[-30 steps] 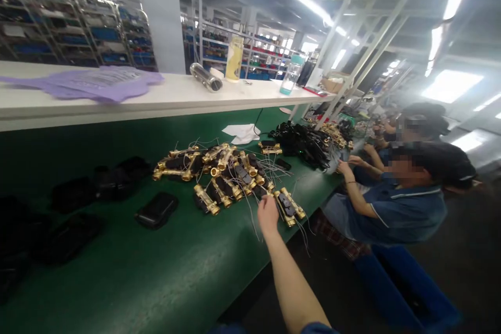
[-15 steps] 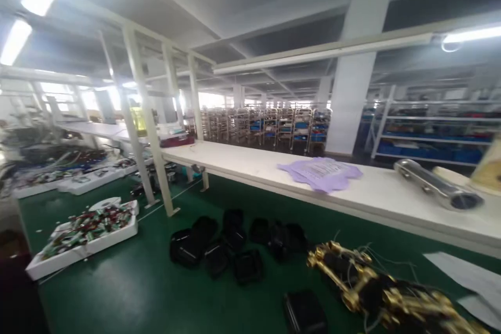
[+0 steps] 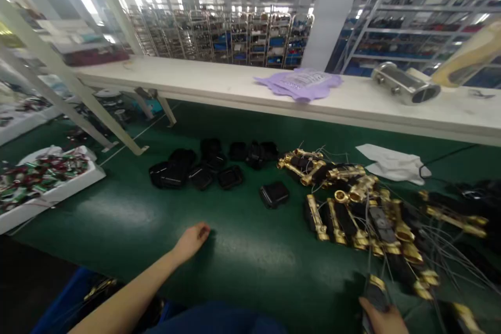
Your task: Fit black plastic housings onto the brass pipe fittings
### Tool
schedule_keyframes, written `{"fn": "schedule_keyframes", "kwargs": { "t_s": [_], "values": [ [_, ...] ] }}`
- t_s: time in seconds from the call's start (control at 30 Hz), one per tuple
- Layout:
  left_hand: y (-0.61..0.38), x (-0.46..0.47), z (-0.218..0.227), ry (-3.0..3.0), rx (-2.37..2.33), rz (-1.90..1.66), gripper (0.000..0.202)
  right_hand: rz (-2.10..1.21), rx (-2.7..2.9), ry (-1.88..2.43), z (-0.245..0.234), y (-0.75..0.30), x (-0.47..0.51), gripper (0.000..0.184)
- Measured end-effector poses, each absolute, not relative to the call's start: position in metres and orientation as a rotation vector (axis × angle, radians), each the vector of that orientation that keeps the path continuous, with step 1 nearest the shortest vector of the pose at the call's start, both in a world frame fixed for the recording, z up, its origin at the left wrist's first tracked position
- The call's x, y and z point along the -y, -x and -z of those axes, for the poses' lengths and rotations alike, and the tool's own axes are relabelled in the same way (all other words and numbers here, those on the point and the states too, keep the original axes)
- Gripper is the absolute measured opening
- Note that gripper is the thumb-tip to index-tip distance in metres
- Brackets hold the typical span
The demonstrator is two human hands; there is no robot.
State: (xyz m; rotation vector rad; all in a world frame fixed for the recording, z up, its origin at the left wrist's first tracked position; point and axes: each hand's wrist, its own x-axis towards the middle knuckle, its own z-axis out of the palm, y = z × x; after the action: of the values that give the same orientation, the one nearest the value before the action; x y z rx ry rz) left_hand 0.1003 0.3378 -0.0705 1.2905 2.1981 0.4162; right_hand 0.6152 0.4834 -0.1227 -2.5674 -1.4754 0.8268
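Observation:
My left hand [image 3: 191, 242] is over the green tabletop [image 3: 250, 266], its fingers curled together with nothing visible in them. At the lower right, my right hand [image 3: 383, 318] grips a brass pipe fitting with a dark grey housing [image 3: 376, 292] and a thin grey cable. Beyond that hand lies a pile of similar brass fittings [image 3: 354, 235] with black housings and tangled grey cables. A single black plastic case [image 3: 274, 194] sits between my left hand and the shelf, and several more black cases [image 3: 230, 176] are grouped farther back.
A white raised shelf [image 3: 203, 75] crosses the back, carrying a purple bag [image 3: 299, 84] and a metal cylinder [image 3: 405, 83]. White paper [image 3: 395, 162] lies beneath it. A foam tray [image 3: 58, 193] of small parts stands left; a blue bin [image 3: 58, 297] is below the table edge.
The view has tilted down and swung somewhat right. Both my hands have come into view, the right one on a brass fitting.

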Motion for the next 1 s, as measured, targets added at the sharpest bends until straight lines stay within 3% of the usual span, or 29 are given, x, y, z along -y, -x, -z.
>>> {"fn": "schedule_keyframes", "kwargs": {
  "t_s": [0.1,0.33,0.47,0.63,0.8,1.0],
  "values": [
    [-0.090,-0.371,0.071,-1.379,-2.273,-0.450,0.026,-0.990,1.598,2.559,0.124,-0.558,-0.457,0.039],
    [-0.081,-0.473,0.078,-1.555,-2.262,-0.438,0.059,-0.780,1.809,2.340,0.116,-0.457,-0.411,0.049],
    [-0.076,-0.497,0.085,-1.486,-2.273,-0.433,0.052,-1.071,1.421,2.252,0.126,-0.452,-0.415,0.053],
    [-0.077,-0.485,0.085,-1.341,-2.174,-0.584,0.026,-1.488,1.201,2.068,0.134,-0.454,-0.420,0.039],
    [-0.086,-0.447,0.062,-1.042,-1.952,-0.761,0.054,-1.849,0.700,1.723,0.117,-0.423,-0.406,0.037],
    [-0.116,-0.389,0.025,-0.438,-1.494,-1.088,0.050,-2.025,0.510,1.478,0.078,-0.367,-0.411,0.037]
  ]
}}
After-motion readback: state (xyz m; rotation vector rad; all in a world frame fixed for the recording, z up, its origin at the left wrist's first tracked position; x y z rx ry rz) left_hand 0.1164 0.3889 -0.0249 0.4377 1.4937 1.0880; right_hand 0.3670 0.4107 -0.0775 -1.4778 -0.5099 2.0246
